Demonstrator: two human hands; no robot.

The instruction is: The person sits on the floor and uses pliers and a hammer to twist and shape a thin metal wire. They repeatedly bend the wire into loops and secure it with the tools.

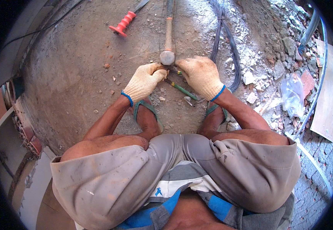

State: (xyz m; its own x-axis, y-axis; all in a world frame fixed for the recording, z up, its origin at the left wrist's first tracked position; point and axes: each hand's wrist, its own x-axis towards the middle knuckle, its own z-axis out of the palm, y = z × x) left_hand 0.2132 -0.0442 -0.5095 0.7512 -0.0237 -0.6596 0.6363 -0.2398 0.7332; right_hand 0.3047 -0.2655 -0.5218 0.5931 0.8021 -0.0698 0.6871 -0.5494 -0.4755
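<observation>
My left hand [145, 80], in a cream knitted glove with a blue cuff, is closed, thumb and fingers pinched together. My right hand [203, 75], gloved alike, is closed too. A thin dark wire [175, 36] runs down beside the hammer to my right fingertips; what my left fingers pinch is hidden. Between and just beyond the hands lies a hammer [168, 36], its rounded grey head toward me and its wooden handle pointing away. Below the hammer head are pliers with green handles [183, 91], partly covered by my right hand.
A chisel with a red guarded grip [124, 23] lies at the far left. A bundle of dark tie wire [233, 50] is on the right, beside rubble [248, 78] and a clear plastic bag [292, 96]. My sandalled feet [148, 118] are behind my hands.
</observation>
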